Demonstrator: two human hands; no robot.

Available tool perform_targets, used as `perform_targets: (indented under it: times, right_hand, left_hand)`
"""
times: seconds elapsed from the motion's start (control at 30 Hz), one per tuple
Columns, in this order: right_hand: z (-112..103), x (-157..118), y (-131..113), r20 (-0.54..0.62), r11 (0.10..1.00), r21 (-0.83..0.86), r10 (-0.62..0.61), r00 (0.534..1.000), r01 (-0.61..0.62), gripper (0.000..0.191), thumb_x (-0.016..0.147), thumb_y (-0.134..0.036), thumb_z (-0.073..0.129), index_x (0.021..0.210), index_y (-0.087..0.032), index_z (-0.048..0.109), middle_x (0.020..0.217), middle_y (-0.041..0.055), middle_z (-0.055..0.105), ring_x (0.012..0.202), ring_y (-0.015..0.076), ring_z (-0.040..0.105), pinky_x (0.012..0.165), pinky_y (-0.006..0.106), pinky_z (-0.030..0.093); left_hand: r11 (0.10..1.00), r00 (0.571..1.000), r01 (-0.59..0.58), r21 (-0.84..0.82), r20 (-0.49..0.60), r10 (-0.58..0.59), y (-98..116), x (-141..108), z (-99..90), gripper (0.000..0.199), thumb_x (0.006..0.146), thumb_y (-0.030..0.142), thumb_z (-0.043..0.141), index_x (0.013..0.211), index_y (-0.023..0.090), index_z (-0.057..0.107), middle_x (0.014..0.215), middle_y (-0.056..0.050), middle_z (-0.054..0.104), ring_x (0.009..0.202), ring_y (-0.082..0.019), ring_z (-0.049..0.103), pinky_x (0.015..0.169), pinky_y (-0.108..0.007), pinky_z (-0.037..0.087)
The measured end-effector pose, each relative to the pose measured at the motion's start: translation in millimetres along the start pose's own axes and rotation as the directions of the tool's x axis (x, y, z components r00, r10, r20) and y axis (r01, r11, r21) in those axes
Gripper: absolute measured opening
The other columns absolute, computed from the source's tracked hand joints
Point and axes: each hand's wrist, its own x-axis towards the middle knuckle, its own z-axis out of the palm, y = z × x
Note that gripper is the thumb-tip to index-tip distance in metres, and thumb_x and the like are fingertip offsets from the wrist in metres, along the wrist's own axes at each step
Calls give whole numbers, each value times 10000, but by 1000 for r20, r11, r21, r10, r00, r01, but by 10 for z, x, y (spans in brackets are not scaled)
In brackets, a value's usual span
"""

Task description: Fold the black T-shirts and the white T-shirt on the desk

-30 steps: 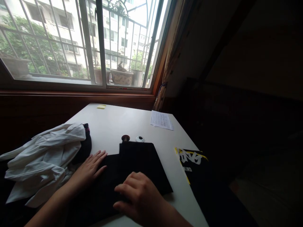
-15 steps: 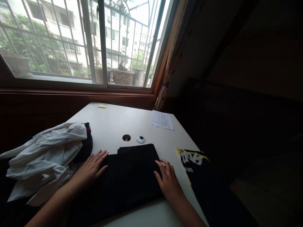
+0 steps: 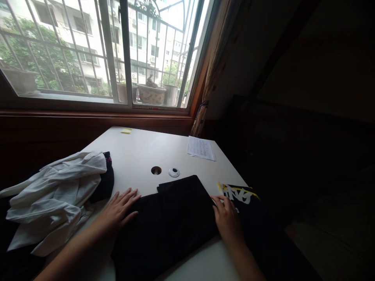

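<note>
A folded black garment (image 3: 172, 226), probably clothing though its kind does not show, lies flat on the white table in front of me. My left hand (image 3: 123, 208) rests palm down along its left edge, fingers stretched out and spread. At the garment's right edge, my right hand (image 3: 227, 214) has its fingers bent and closed on the cloth. Just beyond that hand lies a dark garment with white lettering and yellow trim (image 3: 238, 193), partly hidden by the hand and hanging over the table's right side.
Crumpled white cloth (image 3: 64, 191) heaps over dark clothing (image 3: 107, 181) at the left. On the white table (image 3: 149, 148) are a round cable hole (image 3: 156, 170), a loose round cap (image 3: 174, 172), paper sheets (image 3: 201, 148) and a yellow sticky note (image 3: 126, 131). A barred window stands behind.
The folded black garment has shifted right and turned slightly, with my right hand moving right along with it. My left hand has slid a little to the right.
</note>
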Motion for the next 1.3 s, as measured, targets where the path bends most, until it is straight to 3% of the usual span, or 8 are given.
perform_targets:
  times: [0.1,0.2,0.3,0.4,0.5,0.73,1.3]
  right_hand:
    - [-41,-16,-74,-24,998,-46,-42,999,41,278,963,-254,505,1181,-264,677,1190,118,631,1044,334,621,925,562,537]
    - [-29,-85,-335,45,987,63,-149,988,146,281,975,-272,526,1220,-253,663,1254,110,622,1168,309,596,1012,523,523]
    - [2,-160,-619,162,951,164,-290,943,264,353,981,-276,531,1325,-278,611,1400,78,570,1328,282,516,1133,519,444]
    - [26,-205,-755,276,921,217,-377,884,324,447,979,-297,543,1426,-298,535,1527,49,481,1429,269,421,1194,517,374]
    - [42,-219,-738,357,920,233,-382,852,315,497,991,-335,529,1484,-306,476,1581,38,421,1464,262,373,1213,512,341]
    - [35,-219,-680,451,937,245,-339,825,251,522,1014,-427,480,1525,-347,414,1629,3,342,1505,251,291,1236,506,287]
    - [-33,-248,-736,484,945,251,-312,818,212,521,1008,-436,492,1517,-339,431,1634,5,330,1517,252,254,1246,494,257]
  left_hand:
    - [995,996,-91,-41,0,92,39,25,-48,551,1019,546,440,1537,369,375,1588,-23,423,1480,-304,353,1208,-567,272]
    - [988,990,-135,-69,-40,133,49,42,-86,541,1022,507,467,1535,356,384,1561,-34,467,1458,-290,397,1209,-543,293]
    - [982,983,-166,-87,-100,157,23,56,-92,533,1016,466,505,1525,346,403,1523,-41,517,1420,-284,455,1195,-525,337]
    - [980,978,-175,-96,-135,161,-15,72,-78,512,1014,449,514,1508,344,429,1483,-33,562,1384,-274,501,1169,-517,391]
    - [981,977,-166,-103,-153,149,-36,87,-65,486,1019,438,504,1491,334,455,1451,-34,593,1355,-270,534,1155,-521,414]
    - [981,980,-156,-118,-139,140,-27,88,-70,479,1021,427,501,1487,324,457,1448,-40,596,1354,-272,536,1152,-537,417]
    - [980,981,-165,-114,-126,150,-6,86,-93,475,1013,430,506,1471,306,488,1447,-61,594,1359,-290,527,1152,-552,408]
